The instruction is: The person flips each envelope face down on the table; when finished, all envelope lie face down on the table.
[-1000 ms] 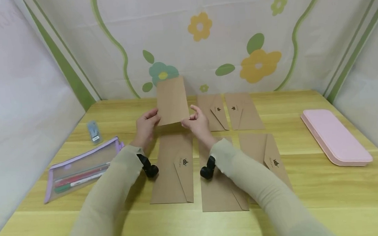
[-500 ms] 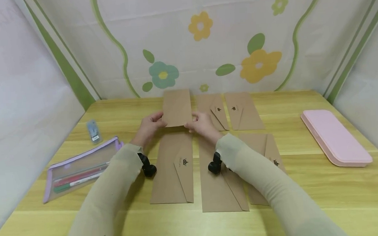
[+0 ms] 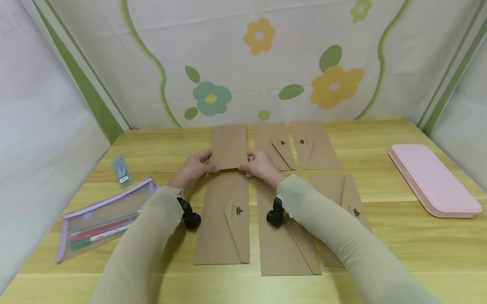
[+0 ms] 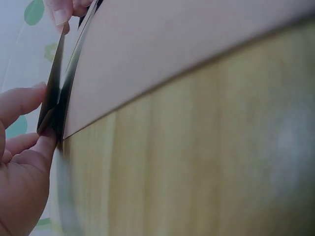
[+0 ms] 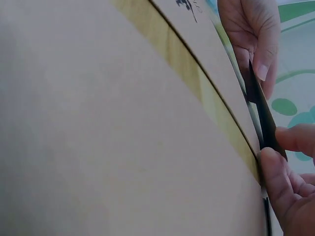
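Observation:
Between both hands a plain brown kraft envelope (image 3: pixel 229 147) lies low over the back of the table, its near edge just behind another envelope (image 3: pixel 220 218). My left hand (image 3: pixel 194 169) pinches its near left corner between thumb and fingers. At the near right corner my right hand (image 3: pixel 261 166) pinches it the same way. In the left wrist view the left hand (image 4: pixel 24 162) grips the envelope's edge (image 4: pixel 51 83), seen nearly side-on. The right wrist view shows the right hand (image 5: pixel 290 182) with thumb and finger on the envelope's edge (image 5: pixel 268 123).
Several more kraft envelopes with crown prints lie in rows, including one at back right (image 3: pixel 316 152) and one under the right forearm (image 3: pixel 283 252). A mesh pencil pouch (image 3: pixel 116 197) and small blue item (image 3: pixel 122 171) lie left; a pink case (image 3: pixel 433 177) lies right.
The held envelope has come down from upright against the backdrop to nearly flat at the table's back, shifting slightly right. Both hands have lowered with it, and the right hand's fingers have closed in.

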The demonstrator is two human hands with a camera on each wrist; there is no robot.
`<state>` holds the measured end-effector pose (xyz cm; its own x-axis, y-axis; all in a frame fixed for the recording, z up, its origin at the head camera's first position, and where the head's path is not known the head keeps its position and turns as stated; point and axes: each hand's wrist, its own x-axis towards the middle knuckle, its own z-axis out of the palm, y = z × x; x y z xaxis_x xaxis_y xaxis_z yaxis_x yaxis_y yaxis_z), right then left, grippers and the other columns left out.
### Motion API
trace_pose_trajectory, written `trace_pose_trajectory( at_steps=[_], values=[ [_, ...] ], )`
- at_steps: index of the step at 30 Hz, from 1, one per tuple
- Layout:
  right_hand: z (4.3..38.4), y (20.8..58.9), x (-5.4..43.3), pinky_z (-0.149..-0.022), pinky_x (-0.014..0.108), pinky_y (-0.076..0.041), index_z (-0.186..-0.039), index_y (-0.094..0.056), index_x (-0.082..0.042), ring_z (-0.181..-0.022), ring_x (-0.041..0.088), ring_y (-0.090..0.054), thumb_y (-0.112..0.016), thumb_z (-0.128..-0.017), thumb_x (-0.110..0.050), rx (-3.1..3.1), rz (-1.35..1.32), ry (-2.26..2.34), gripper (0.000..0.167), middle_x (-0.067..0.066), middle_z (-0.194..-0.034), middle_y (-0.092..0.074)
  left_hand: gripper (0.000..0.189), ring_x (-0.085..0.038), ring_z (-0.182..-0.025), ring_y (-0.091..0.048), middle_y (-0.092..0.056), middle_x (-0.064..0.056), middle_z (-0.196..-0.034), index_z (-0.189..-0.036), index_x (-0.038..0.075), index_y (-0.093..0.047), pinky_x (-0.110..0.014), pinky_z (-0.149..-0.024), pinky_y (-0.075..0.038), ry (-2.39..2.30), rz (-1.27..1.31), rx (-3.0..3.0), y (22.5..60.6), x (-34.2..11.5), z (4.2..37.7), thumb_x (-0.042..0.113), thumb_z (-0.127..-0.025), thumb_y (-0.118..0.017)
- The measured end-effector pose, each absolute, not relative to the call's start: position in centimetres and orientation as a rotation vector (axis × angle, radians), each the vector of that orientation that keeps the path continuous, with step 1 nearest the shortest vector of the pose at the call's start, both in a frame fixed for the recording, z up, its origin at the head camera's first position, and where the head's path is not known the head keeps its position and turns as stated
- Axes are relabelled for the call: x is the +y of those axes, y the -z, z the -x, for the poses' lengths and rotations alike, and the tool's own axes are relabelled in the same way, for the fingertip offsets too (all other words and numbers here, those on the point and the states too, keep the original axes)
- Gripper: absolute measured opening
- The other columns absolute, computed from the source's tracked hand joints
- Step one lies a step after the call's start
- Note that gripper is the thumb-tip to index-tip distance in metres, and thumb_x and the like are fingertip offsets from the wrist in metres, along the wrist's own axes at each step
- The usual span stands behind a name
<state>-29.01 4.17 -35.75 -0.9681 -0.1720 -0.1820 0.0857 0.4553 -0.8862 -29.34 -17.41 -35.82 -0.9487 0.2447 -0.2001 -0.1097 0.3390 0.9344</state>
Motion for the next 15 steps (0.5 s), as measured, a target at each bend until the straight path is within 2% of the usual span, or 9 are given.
trace_pose_trajectory(
  at_steps=[7,15],
  values=[
    [29.24,36.34,4.29,-0.045,0.019,-0.049,-0.139,-0.035,0.005,-0.043,0.008,-0.052,-0.067,-0.084,-0.013,2.403,0.073,1.509,0.066,0.005,-0.057,-0.058,0.076,-0.029,-0.138,-0.024,-0.018,-0.016,-0.152,-0.147,0.000,-0.012,-0.037,-0.110,-0.027,-1.461,-0.166,2.456,35.86,-17.05,29.40,0.000,-0.086,-0.058],
    [29.27,36.48,4.25,-0.048,0.020,-0.051,-0.141,-0.033,0.003,-0.046,0.008,-0.055,-0.066,-0.084,-0.011,2.373,0.060,1.543,0.067,0.005,-0.060,-0.059,0.074,-0.031,-0.135,-0.029,-0.024,-0.019,-0.149,-0.146,-0.001,-0.016,-0.038,-0.109,-0.028,-1.237,-0.236,2.627,35.72,-16.64,29.14,0.004,-0.087,-0.060]
  ],
)
